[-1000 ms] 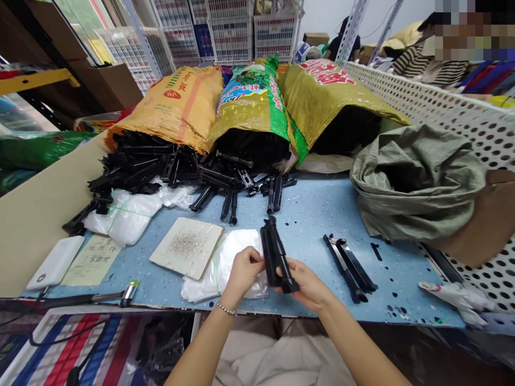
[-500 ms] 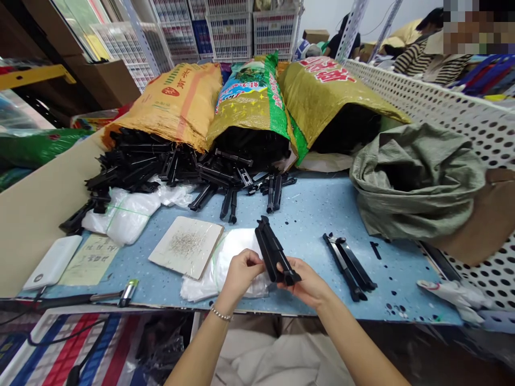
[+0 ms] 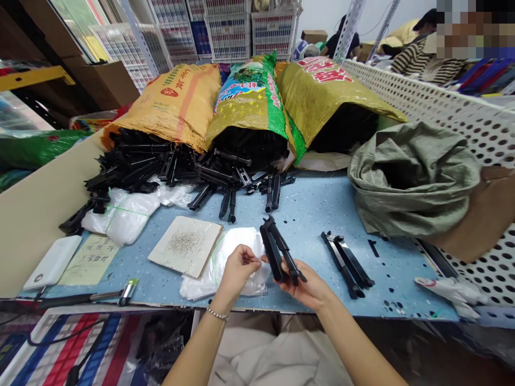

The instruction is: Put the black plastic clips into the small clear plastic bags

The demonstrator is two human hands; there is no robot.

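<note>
My right hand (image 3: 306, 284) grips a pair of long black plastic parts (image 3: 277, 249), which look hinged or laid side by side and tilt up away from me. Just left of them, my left hand (image 3: 241, 265) has its thumb and fingers pinched together; whatever is between them is too small to make out. Below that hand lies a stack of clear plastic bags (image 3: 197, 287) bound with green string. Two similar black parts (image 3: 348, 265) rest on the blue table to the right, beside a small black strip (image 3: 373, 248).
A heap of black parts (image 3: 132, 166) spills from an orange woven sack (image 3: 181, 107), with more sacks alongside. A speckled square board (image 3: 185, 244), a hammer (image 3: 129, 292) and a white power bank (image 3: 52, 262) lie left. A grey-green sack (image 3: 414, 203) stands right. People sit beyond.
The two black parts in my right hand have spread apart at the near end. My left hand has drawn slightly left, away from them.
</note>
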